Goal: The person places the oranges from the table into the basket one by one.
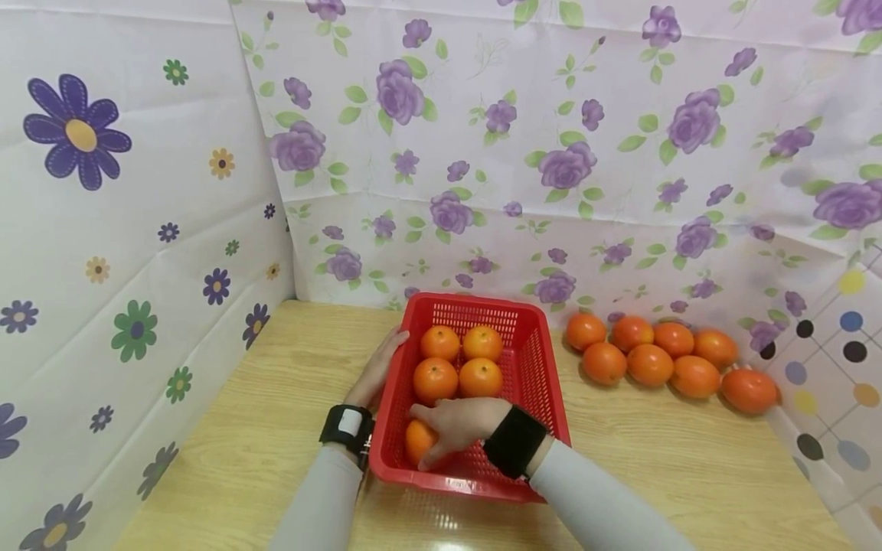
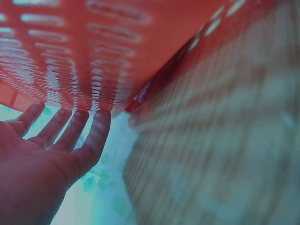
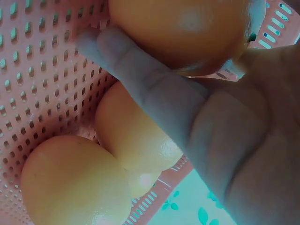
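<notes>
A red perforated plastic basket (image 1: 534, 360) stands on the wooden table. In its front left corner my right hand (image 1: 465, 423) holds an orange (image 1: 417, 442), with fingers and thumb around its sides. The right wrist view shows that orange (image 3: 187, 33) at the top, close to the basket's holed wall. Behind it, several more oranges (image 1: 436, 380) sit in two short rows on the basket floor. At the basket's left side is my left hand (image 1: 377, 371). Its extended fingers (image 2: 96, 133) lie against the outer wall in the left wrist view.
To the basket's right, several orange-red round fruits (image 1: 650, 365) lie in two rows on the table (image 1: 620, 451), near the back. A flowered cloth (image 1: 482, 153) hangs behind the table. Other patterned sheets (image 1: 151, 252) close off the left and right sides.
</notes>
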Demonstrator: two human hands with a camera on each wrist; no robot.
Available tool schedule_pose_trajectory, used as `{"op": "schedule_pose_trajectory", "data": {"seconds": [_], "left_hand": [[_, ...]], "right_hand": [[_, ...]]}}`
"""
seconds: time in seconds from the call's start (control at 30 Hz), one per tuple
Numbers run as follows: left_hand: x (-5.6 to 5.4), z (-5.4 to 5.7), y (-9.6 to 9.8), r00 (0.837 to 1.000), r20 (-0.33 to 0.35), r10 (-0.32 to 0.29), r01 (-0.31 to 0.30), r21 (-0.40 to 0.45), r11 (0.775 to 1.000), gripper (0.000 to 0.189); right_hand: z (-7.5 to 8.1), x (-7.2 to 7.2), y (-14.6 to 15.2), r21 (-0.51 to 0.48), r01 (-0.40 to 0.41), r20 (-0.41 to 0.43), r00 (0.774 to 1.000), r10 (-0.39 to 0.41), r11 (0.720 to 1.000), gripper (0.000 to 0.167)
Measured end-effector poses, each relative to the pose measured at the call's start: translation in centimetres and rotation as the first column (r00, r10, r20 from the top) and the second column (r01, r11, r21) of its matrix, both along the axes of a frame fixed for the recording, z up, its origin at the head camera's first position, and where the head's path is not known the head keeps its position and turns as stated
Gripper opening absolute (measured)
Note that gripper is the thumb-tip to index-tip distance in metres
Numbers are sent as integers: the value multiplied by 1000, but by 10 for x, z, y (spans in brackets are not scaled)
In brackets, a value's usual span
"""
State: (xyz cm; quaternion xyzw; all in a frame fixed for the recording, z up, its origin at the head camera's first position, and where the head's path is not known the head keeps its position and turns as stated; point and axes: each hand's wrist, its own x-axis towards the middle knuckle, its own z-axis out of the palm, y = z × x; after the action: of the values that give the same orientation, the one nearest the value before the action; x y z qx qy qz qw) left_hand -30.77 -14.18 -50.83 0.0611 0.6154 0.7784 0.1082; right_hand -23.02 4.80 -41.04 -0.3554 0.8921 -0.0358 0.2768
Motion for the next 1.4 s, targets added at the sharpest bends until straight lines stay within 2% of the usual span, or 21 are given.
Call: {"op": "schedule_pose_trajectory", "data": {"seconds": [0.2, 0.43, 0.73, 1.0, 1.23, 1.4], "left_hand": [[0, 1, 0, 1000, -4, -1, 1, 0, 1000, 62], [0, 2, 1, 1000, 0, 11, -11, -2, 1000, 60], [0, 2, 1, 1000, 9, -5, 5, 1, 1000, 61], [0, 4, 0, 1000, 13, 9, -9, -12, 1000, 60], [1, 6, 0, 1000, 19, 15, -15, -32, 999, 61], [1, 3, 1, 1000, 9, 17, -16, -31, 999, 64]], "right_hand": [[4, 0, 1, -37, -17, 7, 1000, 17, 999, 75], [8, 0, 5, -84, 37, 60, 998, -32, 996, 67], [18, -3, 10, -128, 43, 9, 999, -42, 991, 66], [32, -7, 19, -240, 26, -15, 999, -30, 970, 67], [40, -9, 27, -311, 48, -42, 997, -64, 949, 64], [47, -8, 36, -388, 53, -55, 995, -81, 920, 62]]}}
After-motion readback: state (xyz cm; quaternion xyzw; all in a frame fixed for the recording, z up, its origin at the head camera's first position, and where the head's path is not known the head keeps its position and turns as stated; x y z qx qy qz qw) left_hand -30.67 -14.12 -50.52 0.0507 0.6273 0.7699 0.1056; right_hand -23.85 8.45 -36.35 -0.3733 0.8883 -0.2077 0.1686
